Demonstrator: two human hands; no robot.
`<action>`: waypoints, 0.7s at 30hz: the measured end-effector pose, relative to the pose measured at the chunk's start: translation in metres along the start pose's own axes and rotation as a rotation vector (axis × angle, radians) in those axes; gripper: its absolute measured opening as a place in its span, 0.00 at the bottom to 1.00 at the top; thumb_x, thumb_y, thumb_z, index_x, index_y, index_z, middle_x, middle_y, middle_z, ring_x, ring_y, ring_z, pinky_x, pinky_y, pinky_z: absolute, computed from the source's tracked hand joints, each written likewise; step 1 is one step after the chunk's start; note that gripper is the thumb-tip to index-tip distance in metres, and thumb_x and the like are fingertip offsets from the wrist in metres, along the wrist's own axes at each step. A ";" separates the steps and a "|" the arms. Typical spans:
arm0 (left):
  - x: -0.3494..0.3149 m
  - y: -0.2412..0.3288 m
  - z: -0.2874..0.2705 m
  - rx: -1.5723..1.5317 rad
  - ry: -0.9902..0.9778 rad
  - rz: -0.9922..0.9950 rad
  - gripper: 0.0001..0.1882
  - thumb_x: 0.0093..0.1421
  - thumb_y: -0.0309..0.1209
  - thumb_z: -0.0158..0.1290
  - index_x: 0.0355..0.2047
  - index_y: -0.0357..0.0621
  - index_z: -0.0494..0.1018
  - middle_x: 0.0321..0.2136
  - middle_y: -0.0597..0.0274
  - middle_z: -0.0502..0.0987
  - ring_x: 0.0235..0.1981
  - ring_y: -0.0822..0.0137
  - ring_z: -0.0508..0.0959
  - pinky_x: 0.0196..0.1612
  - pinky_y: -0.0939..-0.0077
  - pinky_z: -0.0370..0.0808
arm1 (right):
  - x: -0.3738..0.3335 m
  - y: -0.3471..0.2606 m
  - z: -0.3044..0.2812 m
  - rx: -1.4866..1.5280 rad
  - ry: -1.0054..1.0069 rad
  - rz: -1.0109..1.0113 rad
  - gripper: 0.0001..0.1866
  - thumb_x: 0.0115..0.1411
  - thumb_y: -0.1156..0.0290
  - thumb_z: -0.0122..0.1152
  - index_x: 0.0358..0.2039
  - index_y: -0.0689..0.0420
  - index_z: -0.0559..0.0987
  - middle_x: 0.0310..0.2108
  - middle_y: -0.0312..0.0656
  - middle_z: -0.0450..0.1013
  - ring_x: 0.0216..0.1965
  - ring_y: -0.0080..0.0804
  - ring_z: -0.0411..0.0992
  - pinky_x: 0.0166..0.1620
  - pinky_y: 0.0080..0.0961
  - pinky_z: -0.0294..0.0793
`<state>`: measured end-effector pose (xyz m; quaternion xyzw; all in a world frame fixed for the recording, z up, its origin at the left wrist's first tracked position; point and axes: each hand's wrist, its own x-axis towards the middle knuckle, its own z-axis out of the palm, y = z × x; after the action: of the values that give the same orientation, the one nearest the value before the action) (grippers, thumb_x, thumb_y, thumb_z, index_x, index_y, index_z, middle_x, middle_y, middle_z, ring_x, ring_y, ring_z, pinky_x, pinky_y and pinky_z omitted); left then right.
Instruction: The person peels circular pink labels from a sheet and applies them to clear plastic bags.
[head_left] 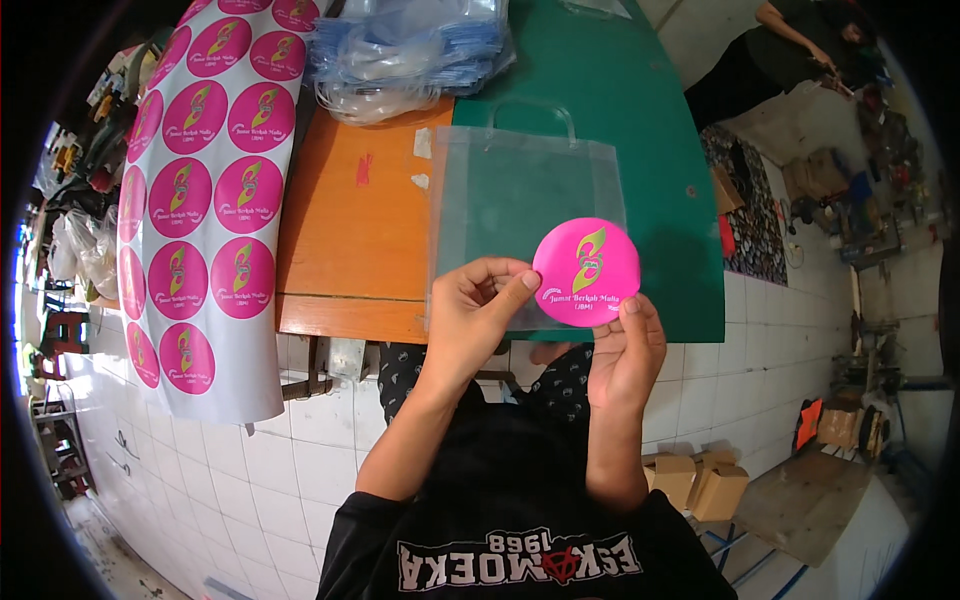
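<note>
The bare left forearm (410, 435) slants toward one o'clock, its bare left hand (474, 308) pinching, thumb toward one, fingers curled; the bare right forearm (614, 445) points to twelve, its bare right hand (630, 350) pinching, thumb also toward twelve.

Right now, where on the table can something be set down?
Mostly bare: orange tabletop between the sticker sheet and clear handled bag; green tabletop right of that bag. Crowded: far side, with stacked plastic bags, and around the held pink disc.

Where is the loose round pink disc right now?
In the head view, the round pink disc is right of centre, pinched by the left hand at its left edge and the right hand at its lower right, partly over the clear bag.
</note>
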<state>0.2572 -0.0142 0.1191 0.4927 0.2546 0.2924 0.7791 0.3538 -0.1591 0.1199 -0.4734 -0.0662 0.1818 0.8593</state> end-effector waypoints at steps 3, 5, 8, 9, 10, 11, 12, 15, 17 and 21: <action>0.002 0.003 0.005 -0.049 -0.023 -0.005 0.09 0.65 0.27 0.66 0.39 0.31 0.82 0.31 0.63 0.85 0.32 0.79 0.80 0.38 0.84 0.76 | -0.001 -0.008 0.002 -0.008 0.002 -0.003 0.08 0.69 0.72 0.63 0.45 0.63 0.81 0.41 0.43 0.80 0.42 0.29 0.80 0.51 0.30 0.81; 0.003 0.006 0.009 -0.051 -0.033 -0.058 0.08 0.64 0.25 0.67 0.37 0.32 0.82 0.31 0.61 0.85 0.32 0.79 0.81 0.38 0.84 0.76 | 0.000 -0.012 0.003 0.004 0.003 -0.007 0.09 0.69 0.72 0.63 0.45 0.64 0.81 0.41 0.42 0.80 0.42 0.29 0.80 0.51 0.30 0.81; 0.011 0.012 0.016 0.038 -0.025 -0.001 0.06 0.64 0.24 0.66 0.37 0.32 0.81 0.30 0.61 0.84 0.31 0.75 0.81 0.39 0.80 0.78 | 0.007 -0.014 0.000 0.025 0.002 -0.013 0.09 0.69 0.72 0.64 0.46 0.64 0.81 0.41 0.42 0.81 0.42 0.28 0.80 0.50 0.29 0.81; 0.014 0.014 0.018 0.043 -0.027 -0.002 0.06 0.64 0.24 0.66 0.37 0.32 0.81 0.30 0.61 0.84 0.31 0.75 0.81 0.39 0.80 0.78 | 0.011 -0.014 -0.001 0.034 -0.001 -0.017 0.09 0.69 0.73 0.64 0.46 0.64 0.81 0.41 0.42 0.81 0.42 0.28 0.80 0.50 0.29 0.81; 0.017 0.015 0.021 0.074 -0.022 0.042 0.06 0.64 0.23 0.66 0.37 0.32 0.81 0.30 0.61 0.84 0.32 0.75 0.81 0.39 0.80 0.78 | 0.014 -0.014 -0.001 0.037 0.001 -0.014 0.09 0.69 0.73 0.64 0.46 0.64 0.81 0.41 0.42 0.81 0.42 0.28 0.80 0.50 0.29 0.81; 0.020 0.017 0.023 0.104 -0.017 0.085 0.05 0.64 0.22 0.65 0.36 0.32 0.81 0.30 0.62 0.84 0.33 0.76 0.81 0.40 0.80 0.78 | 0.019 -0.013 0.000 0.022 0.002 -0.046 0.09 0.70 0.73 0.64 0.46 0.64 0.81 0.41 0.42 0.81 0.42 0.28 0.80 0.49 0.28 0.81; 0.023 0.019 0.025 0.108 -0.014 0.083 0.05 0.64 0.22 0.65 0.36 0.32 0.81 0.30 0.62 0.84 0.33 0.76 0.81 0.40 0.80 0.78 | 0.024 -0.013 0.001 0.006 0.002 -0.078 0.09 0.70 0.74 0.63 0.47 0.64 0.81 0.41 0.42 0.81 0.42 0.27 0.80 0.49 0.28 0.81; 0.037 0.024 0.017 0.169 -0.006 0.224 0.06 0.63 0.24 0.67 0.36 0.32 0.81 0.30 0.65 0.83 0.32 0.78 0.79 0.38 0.83 0.75 | 0.038 -0.013 0.005 -0.290 -0.084 -0.213 0.10 0.71 0.74 0.62 0.49 0.64 0.81 0.42 0.44 0.81 0.41 0.26 0.79 0.48 0.27 0.81; 0.047 0.028 0.003 0.083 0.019 0.336 0.05 0.64 0.22 0.65 0.37 0.32 0.82 0.32 0.64 0.83 0.34 0.77 0.79 0.40 0.82 0.75 | 0.048 -0.015 0.016 -0.420 -0.014 -0.230 0.13 0.71 0.74 0.62 0.53 0.65 0.79 0.43 0.46 0.81 0.43 0.31 0.81 0.49 0.30 0.81; 0.063 0.045 -0.034 0.118 0.108 0.378 0.03 0.65 0.19 0.63 0.38 0.30 0.81 0.33 0.62 0.83 0.35 0.75 0.80 0.41 0.81 0.77 | 0.087 0.019 -0.001 -1.078 -0.385 -0.582 0.27 0.69 0.68 0.64 0.66 0.60 0.73 0.58 0.55 0.76 0.58 0.52 0.77 0.60 0.44 0.76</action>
<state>0.2688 0.0670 0.1401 0.5602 0.2156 0.4437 0.6654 0.4302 -0.1181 0.0981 -0.7604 -0.4272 -0.0358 0.4878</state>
